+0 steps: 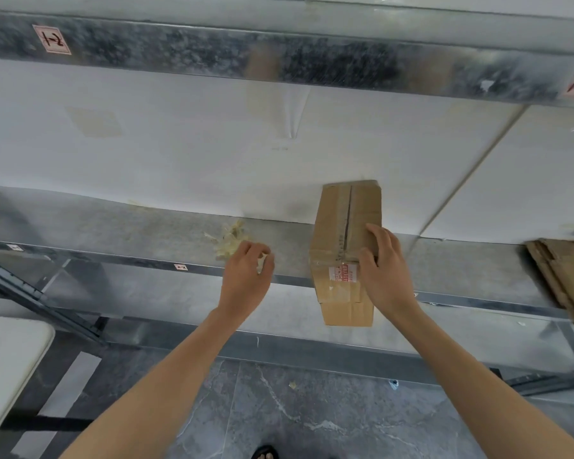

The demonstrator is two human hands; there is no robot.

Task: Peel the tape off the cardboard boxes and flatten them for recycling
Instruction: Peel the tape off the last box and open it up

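A small brown cardboard box (337, 226) lies on the metal shelf (146, 230), its near end hanging over the shelf's front edge. Its top seam shows a dark strip where the flaps meet, and a red-and-white label (343, 273) is on the near end. My right hand (383, 266) grips the box's right side and top near that end. My left hand (246, 276) is closed around a crumpled bit of pale tape (261, 262), just left of the box. A heap of peeled tape (229, 238) sits on the shelf right behind my left hand.
Flattened cardboard (564, 276) is stacked at the shelf's right end. White panels (212, 154) line the back of the shelf, and an upper shelf beam (279, 58) runs overhead. A white table corner (10, 359) is at lower left. Grey tiled floor lies below.
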